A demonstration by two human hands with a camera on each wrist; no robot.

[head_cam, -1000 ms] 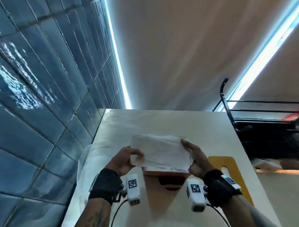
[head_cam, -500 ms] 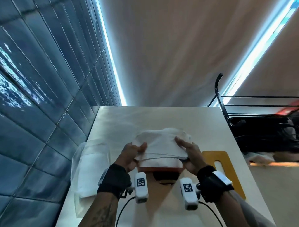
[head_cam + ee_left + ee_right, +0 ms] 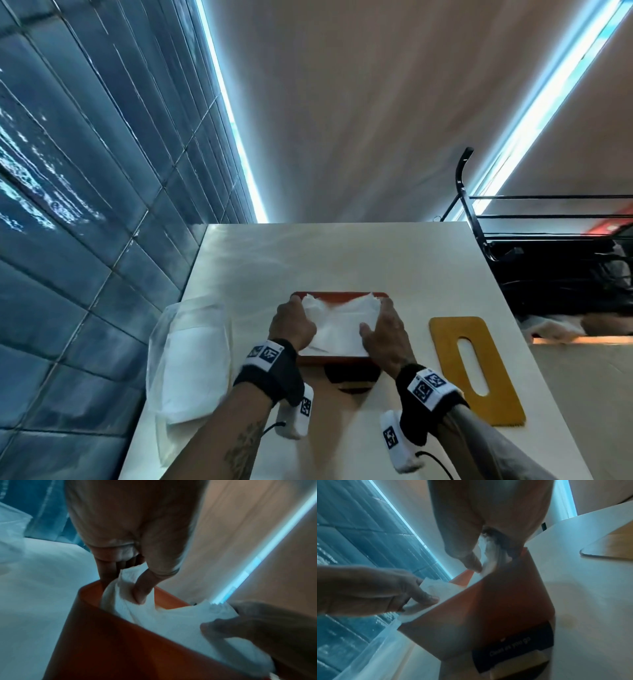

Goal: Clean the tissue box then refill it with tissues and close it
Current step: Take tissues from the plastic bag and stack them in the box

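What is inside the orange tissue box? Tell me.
A stack of white tissues, pressed in by the left hand and right hand. The orange tissue box floor is covered.

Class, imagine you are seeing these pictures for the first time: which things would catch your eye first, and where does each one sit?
First, mid-table, the left hand and the right hand push a stack of white tissues down into the open orange tissue box. To the right of the box, a yellow lid with a long slot lies flat on the table. To the left, a clear plastic bag holds more white tissues.
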